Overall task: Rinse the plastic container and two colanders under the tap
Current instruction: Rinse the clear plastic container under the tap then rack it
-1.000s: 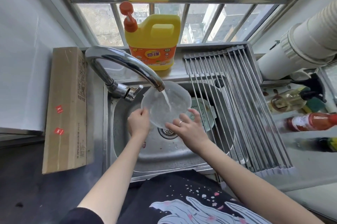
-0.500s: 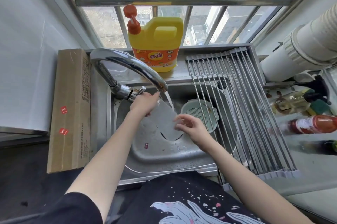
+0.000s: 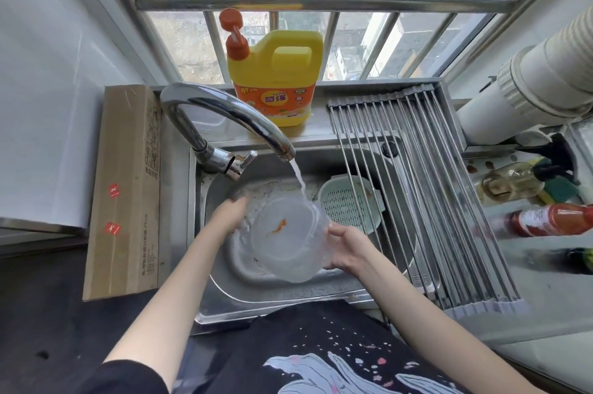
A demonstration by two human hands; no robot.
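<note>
A clear round plastic container [image 3: 287, 241] is held over the steel sink [image 3: 288, 292], its opening facing me, with an orange scrap inside. My right hand [image 3: 348, 246] grips its right rim. My left hand [image 3: 229, 212] lies against its left side with the fingers straight. Water runs from the chrome tap [image 3: 224, 117] onto the container's upper right rim. A pale green colander [image 3: 349, 202] lies in the sink at the right, partly under the rack. A second colander cannot be told apart from it.
A roll-up drying rack [image 3: 414, 188] covers the sink's right part. A yellow detergent jug [image 3: 277, 79] stands on the sill behind the tap. A cardboard box [image 3: 125, 191] lies left of the sink. Bottles [image 3: 545, 220] lie on the counter at the right.
My left hand has come down from the tap handle to the container's left side. The container has turned its opening towards me and sits lower in the sink. Water keeps running.
</note>
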